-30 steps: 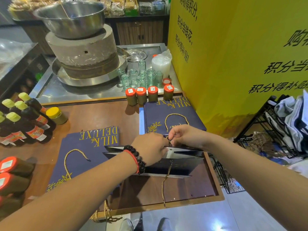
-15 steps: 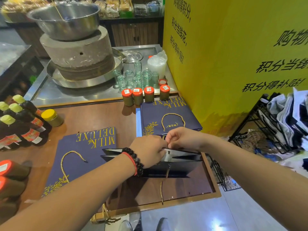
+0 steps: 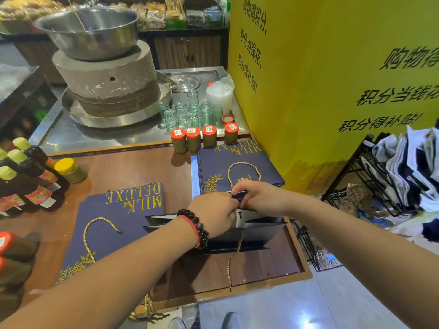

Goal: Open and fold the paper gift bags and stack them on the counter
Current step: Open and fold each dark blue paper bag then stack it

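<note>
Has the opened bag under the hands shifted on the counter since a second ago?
No. The opened bag keeps its place beside the flat bag and the counter's front edge; only the camera moved.

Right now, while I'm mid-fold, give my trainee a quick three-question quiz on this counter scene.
1. True or false: both the left hand and right hand pinch the top edge of the open bag.
2. How many orange-lidded jars stand in the row behind the far stack of bags?
A) two B) four C) six
3. Fill in: the flat bag lying left of the open bag has a gold rope ____.

Key: 1 true; 2 B; 3 handle.
</note>
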